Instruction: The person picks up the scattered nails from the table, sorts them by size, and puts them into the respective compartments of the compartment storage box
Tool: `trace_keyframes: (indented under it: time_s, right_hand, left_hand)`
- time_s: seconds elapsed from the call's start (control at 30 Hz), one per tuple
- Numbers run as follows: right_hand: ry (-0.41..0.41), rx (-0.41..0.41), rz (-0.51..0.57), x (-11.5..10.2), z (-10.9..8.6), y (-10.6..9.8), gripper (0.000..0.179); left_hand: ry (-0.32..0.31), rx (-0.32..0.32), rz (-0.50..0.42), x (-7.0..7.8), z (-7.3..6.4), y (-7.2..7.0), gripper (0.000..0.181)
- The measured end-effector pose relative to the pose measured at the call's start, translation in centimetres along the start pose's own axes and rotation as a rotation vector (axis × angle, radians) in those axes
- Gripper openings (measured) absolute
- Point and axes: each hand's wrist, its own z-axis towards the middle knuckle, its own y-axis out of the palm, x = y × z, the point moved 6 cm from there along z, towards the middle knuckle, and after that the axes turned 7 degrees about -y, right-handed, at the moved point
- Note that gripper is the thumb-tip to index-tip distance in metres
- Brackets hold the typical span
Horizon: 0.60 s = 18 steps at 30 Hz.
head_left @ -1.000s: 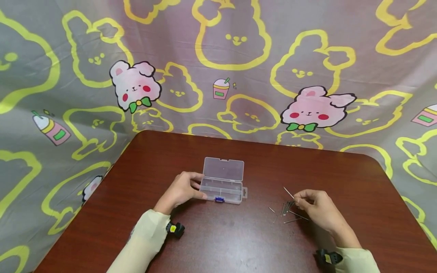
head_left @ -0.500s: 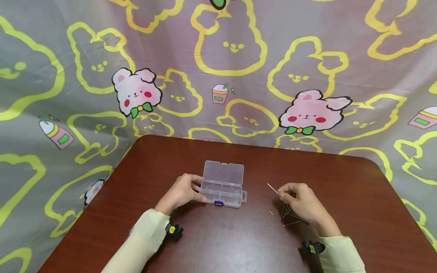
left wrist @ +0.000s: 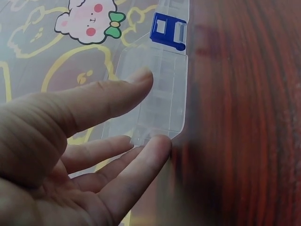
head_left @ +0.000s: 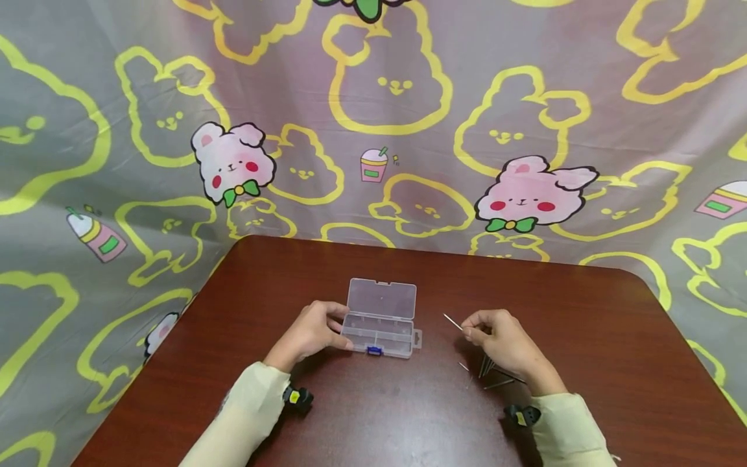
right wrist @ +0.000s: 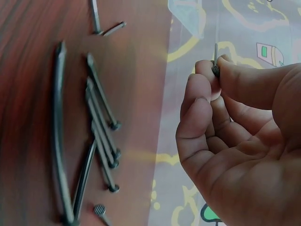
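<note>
A clear plastic compartment box (head_left: 393, 336) stands on the table with its lid (head_left: 382, 299) raised at the back. A blue latch (left wrist: 168, 32) sits on its front edge. My left hand (head_left: 309, 333) grips the box's left end, thumb along the front side and fingertips at the end wall. My right hand (head_left: 506, 344), right of the box and above the table, pinches a nail (head_left: 452, 321) between thumb and index finger. Its head (right wrist: 216, 70) shows at the fingertips. Below that hand lies a loose pile of nails (right wrist: 101, 125), partly hidden in the head view.
The brown table (head_left: 292, 285) has a patterned cloth (head_left: 327, 84) hanging behind it and along the left. A small nail (head_left: 463, 366) lies apart from the pile, toward the box. One long nail (right wrist: 58, 132) lies at the side of the pile.
My right hand has moved left with the nail, from over the pile toward the box. My left hand keeps its hold on the box. The head view has tilted slightly up.
</note>
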Motion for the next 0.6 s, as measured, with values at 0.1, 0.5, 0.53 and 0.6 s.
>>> trace_keyframes:
  time_s: [0.1,0.5,0.53,0.6]
  right_hand:
    - [-0.022,-0.004,0.012,-0.4,0.3,0.4,0.005]
    - [-0.057,-0.056,0.021,-0.9,2.3,3.1,0.007]
    - [-0.068,-0.059,0.019,-1.0,2.4,3.2,0.007]
    - [-0.076,-0.062,0.019,-1.2,2.6,3.5,0.007]
  left_hand:
    - [-0.001,0.003,0.002,0.0,0.0,-0.1,0.071]
    - [0.029,-0.025,-0.004,0.0,0.0,0.1,0.071]
    - [0.028,-0.024,-0.005,0.0,0.0,0.1,0.071]
    - [0.026,-0.020,-0.011,0.0,0.0,0.1,0.070]
